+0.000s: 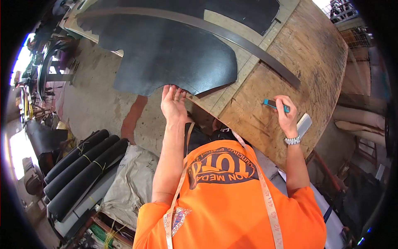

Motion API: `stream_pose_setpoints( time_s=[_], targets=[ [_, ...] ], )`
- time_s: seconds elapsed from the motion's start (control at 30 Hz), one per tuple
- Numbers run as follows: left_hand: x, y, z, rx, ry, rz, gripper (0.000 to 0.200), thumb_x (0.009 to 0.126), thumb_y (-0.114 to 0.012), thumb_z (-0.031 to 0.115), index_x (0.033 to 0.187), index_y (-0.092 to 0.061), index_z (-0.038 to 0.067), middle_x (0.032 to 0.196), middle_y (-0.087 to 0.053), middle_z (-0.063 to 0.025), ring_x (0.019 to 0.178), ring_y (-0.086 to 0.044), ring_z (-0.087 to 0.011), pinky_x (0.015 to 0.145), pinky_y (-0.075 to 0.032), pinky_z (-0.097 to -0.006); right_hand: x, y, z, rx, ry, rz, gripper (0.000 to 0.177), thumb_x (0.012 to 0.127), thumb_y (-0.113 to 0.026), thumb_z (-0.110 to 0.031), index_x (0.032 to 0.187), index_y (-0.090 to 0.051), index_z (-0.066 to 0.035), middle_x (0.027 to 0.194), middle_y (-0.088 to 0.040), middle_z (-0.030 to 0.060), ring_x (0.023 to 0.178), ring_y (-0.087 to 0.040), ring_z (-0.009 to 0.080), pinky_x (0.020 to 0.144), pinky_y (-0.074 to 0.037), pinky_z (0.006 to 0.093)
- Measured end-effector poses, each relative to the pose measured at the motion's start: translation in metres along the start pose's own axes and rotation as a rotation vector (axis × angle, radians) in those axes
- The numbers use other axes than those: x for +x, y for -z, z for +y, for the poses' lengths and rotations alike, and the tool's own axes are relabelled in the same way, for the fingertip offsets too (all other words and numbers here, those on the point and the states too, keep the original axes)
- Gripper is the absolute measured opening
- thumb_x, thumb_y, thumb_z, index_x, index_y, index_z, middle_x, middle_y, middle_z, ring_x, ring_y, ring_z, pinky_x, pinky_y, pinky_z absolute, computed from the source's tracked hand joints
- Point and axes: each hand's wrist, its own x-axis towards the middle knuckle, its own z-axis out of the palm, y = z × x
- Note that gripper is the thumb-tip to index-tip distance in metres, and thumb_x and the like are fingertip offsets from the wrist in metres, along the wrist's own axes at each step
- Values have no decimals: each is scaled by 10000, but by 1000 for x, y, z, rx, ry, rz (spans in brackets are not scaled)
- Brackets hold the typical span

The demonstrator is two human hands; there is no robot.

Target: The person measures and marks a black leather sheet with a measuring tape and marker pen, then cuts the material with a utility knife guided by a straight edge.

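My left hand (173, 103) reaches forward with its fingers apart, the fingertips touching the curved near edge of a large black leather sheet (166, 50) that overhangs the table's left edge. My right hand (287, 116) is closed around a teal utility knife (273, 104), resting on the bare plywood table top (315, 54). A long dark strip (232, 35) curves across the table from the far left to a point just beyond my right hand. A measuring tape (269, 199) hangs around my neck over my orange shirt.
A pale flat block (304, 124) lies at the table's near edge by my right wrist. Several black rolls (83, 166) and a grey sack (130, 186) lie on the concrete floor at left. Clutter lines the far left; metal racks stand at far right.
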Motion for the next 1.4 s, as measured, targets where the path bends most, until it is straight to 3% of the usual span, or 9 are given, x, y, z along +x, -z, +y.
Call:
stream_pose_setpoints(
  time_s=[0.07, 0.13, 0.3, 0.43, 0.67, 0.8, 0.9, 1.3, 1.4],
  targets=[
    [5, 2, -3, -21, 65, -38, 285, 1032, -570, 157, 1283, -535, 27, 1144, -591, -83, 1096, -576, -281, 995, -467, -466, 3, 10, 15, -158, 86, -32, 351, 1041, -582, -301, 1006, -698, 28, 887, -674, 119, 675, -640, 203, 645, -491, 331],
    [12, 13, -14, 84, 137, -70, 213, 1036, -577, 173, 1192, -551, 31, 1082, -597, -85, 1048, -594, -279, 977, -486, -472, 8, 18, 21, -141, -73, -138, 377, 1023, -594, -326, 953, -690, 32, 840, -668, 136, 689, -627, 254, 663, -480, 369],
    [-15, 4, -28, 264, 186, -154, 224, 1061, -552, 173, 1083, -596, -46, 991, -684, -169, 899, -737, -306, 722, -605, -354, 21, 37, 17, -197, -329, -320, 340, 1008, -599, -279, 917, -680, 38, 811, -668, 138, 717, -601, 268, 670, -465, 364],
    [-27, 0, -34, 345, 190, -115, 290, 1059, -572, 236, 1070, -617, -50, 952, -727, -174, 812, -740, -238, 680, -607, -331, 37, 36, 13, -167, 64, -343, 261, 976, -615, -194, 934, -682, 55, 828, -663, 179, 731, -636, 319, 672, -484, 379],
    [-22, 4, -32, 631, 190, -166, 367, 1067, -558, 307, 1058, -625, -54, 885, -723, -143, 671, -718, -194, 539, -556, -275, 43, 41, 2, -338, -24, -557, 272, 991, -606, -204, 926, -677, 50, 838, -671, 185, 697, -619, 366, 653, -475, 405],
    [-23, 2, -32, 704, 187, -144, 373, 1073, -544, 314, 1062, -627, -50, 845, -707, -121, 634, -703, -168, 468, -476, -242, 41, 25, -49, -92, 4, -550, 247, 1007, -587, -164, 938, -685, 52, 827, -668, 173, 675, -614, 318, 640, -471, 378],
    [-23, 3, -31, 693, 189, -152, 372, 1076, -537, 312, 1060, -625, -49, 842, -703, -120, 624, -698, -167, 456, -463, -237, 35, 0, -72, -9, 131, -536, 286, 1025, -521, -149, 973, -691, 76, 840, -694, 115, 733, -646, 175, 685, -502, 301],
    [-21, 6, -33, 687, 157, -168, 369, 1071, -553, 320, 1054, -630, -40, 804, -683, -82, 603, -677, -134, 446, -441, -227, 28, -76, -56, 13, 188, -583, 272, 1038, -565, -213, 1061, -695, 25, 864, -689, 105, 734, -635, 168, 670, -495, 314],
    [-22, 3, -34, 679, 136, -169, 389, 1070, -547, 313, 1060, -640, -65, 811, -687, -99, 595, -673, -138, 456, -450, -235, 28, -91, -61, 51, 173, -521, 229, 995, -638, -192, 1096, -678, 9, 870, -685, 171, 734, -643, 315, 663, -497, 364]
  ],
)
